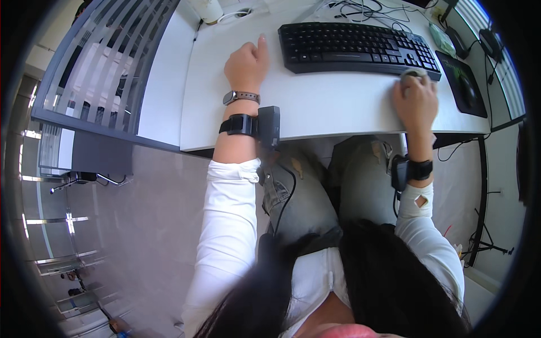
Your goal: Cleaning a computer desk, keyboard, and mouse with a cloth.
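Note:
On the white desk [332, 107], my left hand [247, 66] rests left of the black keyboard [355, 48]. Its fingers are curled in and the thumb points away from me; I see nothing held in it. My right hand [416, 104] is closed around a small rounded grey-green object [414, 74] at the keyboard's near right corner. Motion blur and my fingers hide most of that object, so its kind is unclear. Both wrists wear black strapped devices, and the left also has a watch [230, 97].
Right of the keyboard, a black mouse [466, 89] lies on a dark mouse pad [451, 67]. Tangled black cables [372, 11] run behind the keyboard. A pale cylindrical container [207, 10] stands at the back left. A slatted partition [107, 62] borders the desk's left side.

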Motion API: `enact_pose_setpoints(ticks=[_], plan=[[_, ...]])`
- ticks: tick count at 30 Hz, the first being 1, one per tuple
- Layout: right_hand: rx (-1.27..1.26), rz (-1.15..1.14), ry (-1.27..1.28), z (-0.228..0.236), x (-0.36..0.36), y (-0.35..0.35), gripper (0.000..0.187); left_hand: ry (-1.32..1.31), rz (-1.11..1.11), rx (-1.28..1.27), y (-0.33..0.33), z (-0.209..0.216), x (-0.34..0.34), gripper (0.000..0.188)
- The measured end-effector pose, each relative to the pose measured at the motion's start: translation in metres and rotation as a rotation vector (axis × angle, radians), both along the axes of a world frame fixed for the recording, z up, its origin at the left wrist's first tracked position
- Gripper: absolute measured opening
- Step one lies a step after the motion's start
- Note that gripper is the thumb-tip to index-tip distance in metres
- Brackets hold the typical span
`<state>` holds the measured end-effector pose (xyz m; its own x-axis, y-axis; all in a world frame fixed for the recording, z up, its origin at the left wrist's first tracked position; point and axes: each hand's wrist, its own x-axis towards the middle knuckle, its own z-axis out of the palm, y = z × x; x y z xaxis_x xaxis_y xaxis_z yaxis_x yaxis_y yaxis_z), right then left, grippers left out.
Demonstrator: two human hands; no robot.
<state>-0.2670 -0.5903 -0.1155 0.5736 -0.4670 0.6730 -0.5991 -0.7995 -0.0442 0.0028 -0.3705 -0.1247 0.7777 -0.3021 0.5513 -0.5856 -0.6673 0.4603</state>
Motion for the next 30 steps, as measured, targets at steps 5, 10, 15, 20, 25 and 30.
enact_pose_setpoints(ticks=[5,10,15,20,25,30], plan=[[0.095,0.289,0.073,0.0,0.058,0.089,0.027,0.029,0.023,-0.061,0.005,-0.002,0.0,0.055],[0.126,0.583,0.073,-0.001,0.099,0.166,0.021,0.022,0.044,-0.068,-0.002,-0.004,0.002,0.053],[0.109,0.665,0.069,-0.003,0.106,0.184,0.018,0.097,0.054,-0.149,0.007,-0.006,0.012,0.053],[0.153,0.745,-0.02,-0.005,0.103,0.177,0.015,0.071,0.005,-0.079,0.006,-0.008,0.012,0.053],[0.158,0.739,-0.061,-0.007,0.103,0.177,0.013,0.079,-0.031,-0.071,0.007,-0.007,0.013,0.053],[0.223,0.802,-0.153,-0.008,0.1,0.171,0.012,0.042,-0.018,-0.007,0.005,-0.007,0.014,0.054]])
